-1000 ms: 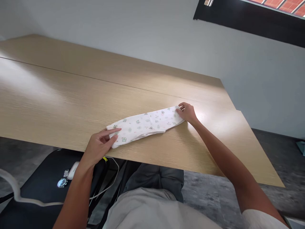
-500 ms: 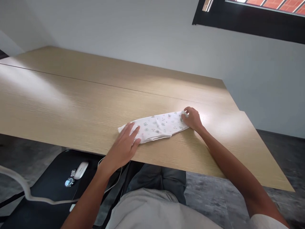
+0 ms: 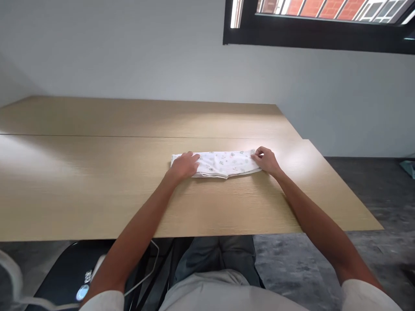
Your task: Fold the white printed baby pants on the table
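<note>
A white cloth (image 3: 223,163) with small grey and pink prints lies folded into a long strip on the wooden table (image 3: 227,207). Over its left end rests my left hand (image 3: 186,166), palm down, thumb apart from the fingers, touching the fabric. My right hand (image 3: 266,160) pinches the upper right corner between thumb and fingertips. Loose layers show along the strip's near edge. Whether it is a garment or a plain cloth I cannot tell.
A seam runs across the table, whose right edge (image 3: 350,190) slants toward me. Below at left, a black chair (image 3: 61,270) holds a watch (image 3: 83,290), with a pale cable (image 3: 154,259) nearby. Behind stand a grey wall (image 3: 145,65) and a dark-framed window (image 3: 292,34).
My view has turned and levelled, so the strip now appears nearly horizontal. My left hand's fingers are less spread than before. The right hand keeps its pinch on the cloth's right end.
</note>
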Demonstrator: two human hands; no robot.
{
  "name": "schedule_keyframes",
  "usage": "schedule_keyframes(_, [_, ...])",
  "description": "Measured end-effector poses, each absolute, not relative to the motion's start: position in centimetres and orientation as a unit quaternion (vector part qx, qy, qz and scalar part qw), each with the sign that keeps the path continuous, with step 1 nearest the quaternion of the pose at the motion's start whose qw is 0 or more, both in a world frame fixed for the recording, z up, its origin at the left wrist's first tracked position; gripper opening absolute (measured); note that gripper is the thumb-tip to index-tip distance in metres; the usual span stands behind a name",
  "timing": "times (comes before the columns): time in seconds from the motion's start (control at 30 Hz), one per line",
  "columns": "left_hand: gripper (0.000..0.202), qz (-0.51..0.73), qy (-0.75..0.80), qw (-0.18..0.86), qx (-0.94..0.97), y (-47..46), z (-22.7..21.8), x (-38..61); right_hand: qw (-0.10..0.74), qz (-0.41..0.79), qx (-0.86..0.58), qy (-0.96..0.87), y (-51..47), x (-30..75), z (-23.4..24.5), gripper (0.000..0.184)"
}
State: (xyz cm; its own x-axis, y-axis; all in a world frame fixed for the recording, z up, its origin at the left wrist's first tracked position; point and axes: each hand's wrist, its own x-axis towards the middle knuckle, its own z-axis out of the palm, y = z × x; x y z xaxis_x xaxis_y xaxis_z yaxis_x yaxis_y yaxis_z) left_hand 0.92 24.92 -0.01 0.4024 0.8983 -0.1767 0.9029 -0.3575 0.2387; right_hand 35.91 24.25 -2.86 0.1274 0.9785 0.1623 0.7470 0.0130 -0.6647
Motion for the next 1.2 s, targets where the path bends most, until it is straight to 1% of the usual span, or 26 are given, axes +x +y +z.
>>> schedule_keyframes(0.1, [0.048,0.035,0.478,0.132,0.868,25.1,-1.5,0.7,0.310,0.172,-0.669,-0.653,24.2,36.3,-2.6,0.015])
schedule_keyframes(0.17, [0.049,0.081,0.408,0.158,0.895,25.0,-2.3,0.1,0.295,0.171,-0.660,-0.669,24.1,36.7,-2.4,0.012])
schedule_keyframes(0.27, [0.045,0.167,0.331,0.219,0.902,24.4,-2.4,-0.2,0.261,0.178,-0.656,-0.685,23.7,37.6,-2.3,0.003])
schedule_keyframes(0.33, [0.039,0.199,0.298,0.244,0.901,23.7,-2.0,0.2,0.234,0.162,-0.664,-0.692,23.5,38.3,-2.4,0.008])
schedule_keyframes(0.43, [0.021,0.199,0.252,0.239,0.916,22.9,-1.5,1.0,0.204,0.070,-0.661,-0.719,23.0,38.5,-2.5,0.017])
schedule_keyframes(0.5, [0.011,0.188,0.245,0.215,0.926,22.7,-1.5,1.3,0.219,0.004,-0.626,-0.748,22.5,37.6,-2.2,0.018])
schedule_keyframes(0.57, [0.006,0.186,0.248,0.187,0.932,22.6,-1.7,1.3,0.274,-0.013,-0.567,-0.777,21.8,36.0,-1.7,0.015])
schedule_keyframes(0.63, [0.006,0.186,0.255,0.155,0.936,22.7,-1.8,1.2,0.325,0.017,-0.492,-0.808,20.9,33.9,-1.4,0.008])
schedule_keyframes(0.67, [0.007,0.181,0.257,0.141,0.939,22.7,-1.8,1.1,0.335,0.038,-0.455,-0.824,20.4,32.9,-1.4,0.005])
schedule_keyframes(0.73, [0.009,0.170,0.264,0.124,0.942,22.6,-1.8,1.1,0.324,0.083,-0.401,-0.853,19.5,31.3,-1.8,0.002])
schedule_keyframes(0.87, [0.009,0.155,0.286,0.114,0.939,22.1,-1.8,1.5,0.284,0.168,-0.350,-0.877,18.6,29.7,-3.2,0.007])
schedule_keyframes(0.97, [0.010,0.175,0.311,0.060,0.932,21.6,-2.0,2.1,0.270,0.177,-0.358,-0.876,18.8,29.7,-3.6,0.011])
schedule_keyframes(1.03, [0.011,0.191,0.321,0.033,0.927,21.3,-2.1,2.4,0.272,0.187,-0.376,-0.866,19.0,29.9,-3.5,0.010])
schedule_keyframes(1.1, [0.012,0.188,0.309,0.044,0.931,21.2,-2.1,2.5,0.277,0.202,-0.379,-0.859,19.1,30.0,-3.3,0.009])
schedule_keyframes(1.2, [0.012,0.159,0.275,0.102,0.943,21.3,-1.7,2.3,0.285,0.208,-0.362,-0.863,19.2,30.0,-3.0,0.011])
